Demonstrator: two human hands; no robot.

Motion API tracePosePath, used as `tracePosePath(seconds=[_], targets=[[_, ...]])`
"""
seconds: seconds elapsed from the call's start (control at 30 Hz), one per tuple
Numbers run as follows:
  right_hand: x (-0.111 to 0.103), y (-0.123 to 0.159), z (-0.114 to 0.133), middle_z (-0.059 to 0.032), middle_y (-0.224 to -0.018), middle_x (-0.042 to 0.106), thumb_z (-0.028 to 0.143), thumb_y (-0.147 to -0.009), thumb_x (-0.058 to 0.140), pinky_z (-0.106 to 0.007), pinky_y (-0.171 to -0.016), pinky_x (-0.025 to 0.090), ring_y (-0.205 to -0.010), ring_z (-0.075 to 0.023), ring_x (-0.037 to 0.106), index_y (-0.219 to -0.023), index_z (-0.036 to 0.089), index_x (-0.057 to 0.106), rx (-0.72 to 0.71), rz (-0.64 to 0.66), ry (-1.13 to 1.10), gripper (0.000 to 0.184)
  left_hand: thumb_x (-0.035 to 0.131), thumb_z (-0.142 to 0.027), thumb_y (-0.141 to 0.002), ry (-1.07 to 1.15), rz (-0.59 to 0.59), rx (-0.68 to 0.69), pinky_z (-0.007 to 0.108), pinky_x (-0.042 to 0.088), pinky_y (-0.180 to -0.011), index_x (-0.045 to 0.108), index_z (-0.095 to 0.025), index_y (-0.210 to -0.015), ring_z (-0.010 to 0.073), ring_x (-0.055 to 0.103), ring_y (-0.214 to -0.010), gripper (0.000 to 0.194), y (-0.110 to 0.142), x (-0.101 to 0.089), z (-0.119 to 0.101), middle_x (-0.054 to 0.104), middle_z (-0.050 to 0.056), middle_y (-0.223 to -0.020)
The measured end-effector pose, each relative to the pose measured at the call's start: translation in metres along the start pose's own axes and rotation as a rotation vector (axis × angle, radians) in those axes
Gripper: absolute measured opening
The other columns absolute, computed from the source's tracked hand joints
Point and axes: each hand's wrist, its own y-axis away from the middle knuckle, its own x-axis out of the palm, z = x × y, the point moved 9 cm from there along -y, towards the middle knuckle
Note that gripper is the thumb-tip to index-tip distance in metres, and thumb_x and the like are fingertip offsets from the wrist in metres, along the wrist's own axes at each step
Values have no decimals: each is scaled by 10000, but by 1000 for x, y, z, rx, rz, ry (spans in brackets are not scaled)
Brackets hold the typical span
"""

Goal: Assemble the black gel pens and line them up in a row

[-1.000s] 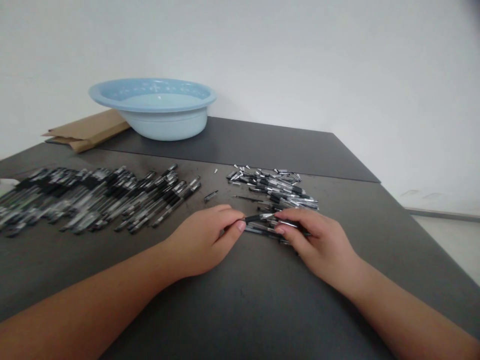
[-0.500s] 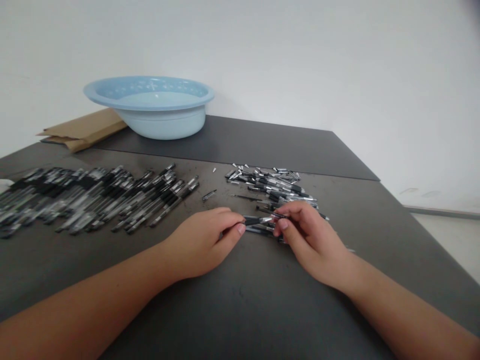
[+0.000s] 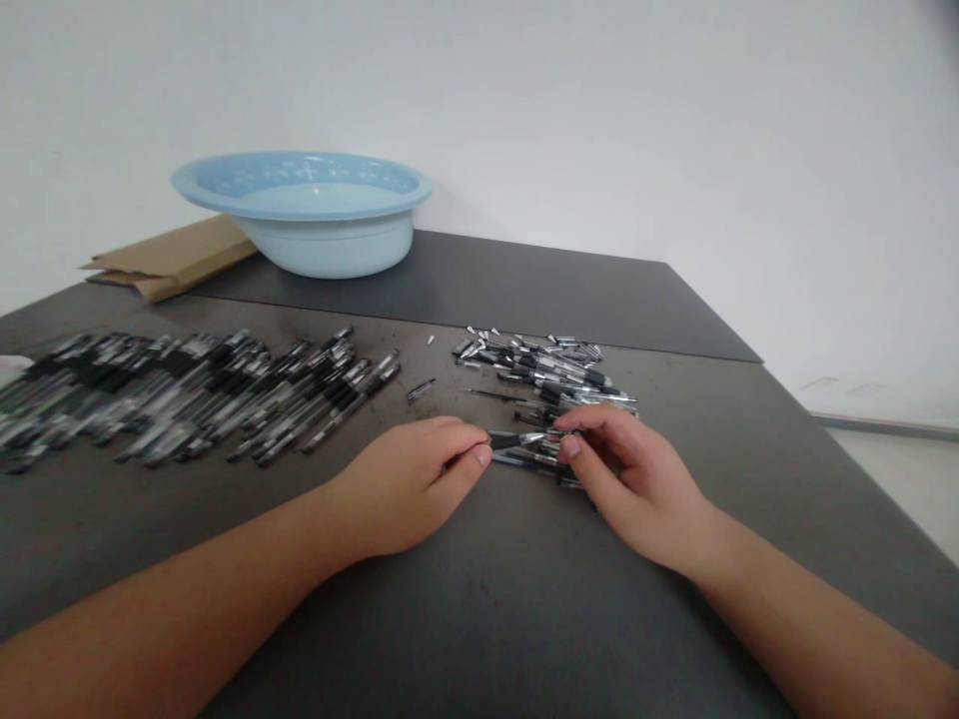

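My left hand (image 3: 409,479) rests on the dark table (image 3: 494,599) with its fingers pinched on one end of a black pen (image 3: 516,438). At the other end, my right hand (image 3: 625,474) pinches the pen's silver tip. Both hands lie at the near edge of a small heap of pen parts (image 3: 546,374): black barrels, silver tips and thin refills. A long row of finished black pens (image 3: 187,394) stretches across the table to the left.
A light blue plastic basin (image 3: 304,210) stands at the back left on a second dark tabletop. Flat brown cardboard (image 3: 169,258) lies beside it. The table's right edge drops to a pale floor (image 3: 899,479). A white wall is behind.
My right hand's fingers have shifted slightly at the pen's tip, drawing closer to it. The left hand has stayed put. The view has barely moved.
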Motion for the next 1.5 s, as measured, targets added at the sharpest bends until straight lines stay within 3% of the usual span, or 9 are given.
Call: tracePosePath(seconds=[0.23,0.6,0.83,0.93,1.03,1.17,1.27,1.37,1.5], targets=[[10,-1,7,-52,-1131,799,293,-1029,634,-373,-874,611,-1011,-228,753,-1153,282,755,-16,107,7,174,440,-361,-1090,-13,44,58,333,470,-842,712,-238,-1109,214,675,-987,299,1,7,-2,731,32,-1042],[26,2,1,-66,-923,827,366,-994,705,-341,-787,674,-850,-197,801,-1075,216,770,151,98,-476,183,419,-292,-1087,-30,-4,137,328,476,-820,690,-205,-1101,220,694,-953,285,7,7,-10,750,50,-1026],[27,2,-7,-70,-998,802,354,-1000,695,-358,-757,664,-837,-202,770,-1263,249,703,165,43,-334,283,407,-331,-1095,-105,-50,96,333,499,-836,686,-209,-1109,222,701,-985,305,-1,-1,-7,758,60,-1070],[29,6,-12,-138,-1294,729,377,-993,697,-344,-634,664,-821,-209,774,-1513,292,475,230,3,-368,572,371,-377,-1101,-280,-173,-56,346,506,-840,689,-223,-1071,230,697,-986,355,-7,-28,21,757,66,-1068],[31,9,-12,-191,-1568,527,394,-1019,647,-310,-542,634,-767,-178,768,-1546,324,387,229,31,-303,592,367,-405,-1081,-497,-232,-301,362,508,-766,695,-203,-926,248,693,-875,415,-6,-54,63,749,97,-959],[28,8,-8,-163,-1466,607,375,-1045,593,-323,-560,605,-669,-141,708,-1506,305,409,147,79,-103,501,426,-453,-1044,-598,-300,-408,423,510,-820,714,-154,-953,316,677,-939,424,-2,-69,84,726,171,-990],[26,7,-5,-128,-1219,718,383,-1052,575,-356,-596,603,-660,-167,690,-1461,261,458,105,88,-2,443,452,-491,-1046,-675,-342,-326,459,485,-935,714,-161,-1115,343,640,-1078,427,-3,-66,69,708,171,-1111],[19,3,1,-94,-1009,745,386,-1054,567,-383,-658,614,-764,-223,724,-1432,236,506,64,98,71,411,449,-452,-1065,-656,-249,-211,446,473,-949,728,-181,-1115,324,637,-1065,392,-11,-48,57,705,143,-1075],[-18,-15,-8,-149,-1284,715,473,-1044,577,-458,-861,641,-1089,-293,742,-1461,254,516,112,-15,129,475,449,-359,-1074,-615,-176,-181,420,485,-880,733,-174,-990,301,647,-990,349,-17,-35,58,698,137,-1015]])
